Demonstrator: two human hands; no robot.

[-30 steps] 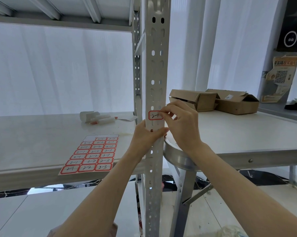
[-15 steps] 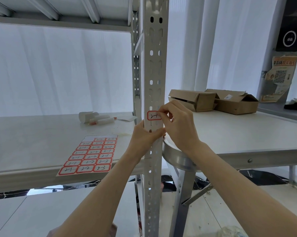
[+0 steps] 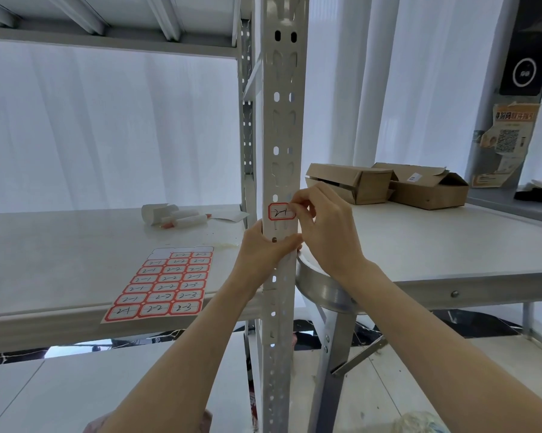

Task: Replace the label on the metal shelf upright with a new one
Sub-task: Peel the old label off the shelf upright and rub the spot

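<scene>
Two hands work at the white perforated metal shelf upright [image 3: 277,170]. The left hand [image 3: 263,248] wraps the post just below the small red-bordered paper label [image 3: 281,211], fingers clenched around the metal to brace it. The right hand [image 3: 321,226] has its fingers [image 3: 294,204] pinching at the label's right edge, the sticker lying flat on the post's face. That label looks thin, light and easily torn, so the corner is the place to take it, peeling low and slowly. A sheet of matching red-bordered stickers [image 3: 162,284] lies on the white shelf [image 3: 76,245] to the left, within reach.
</scene>
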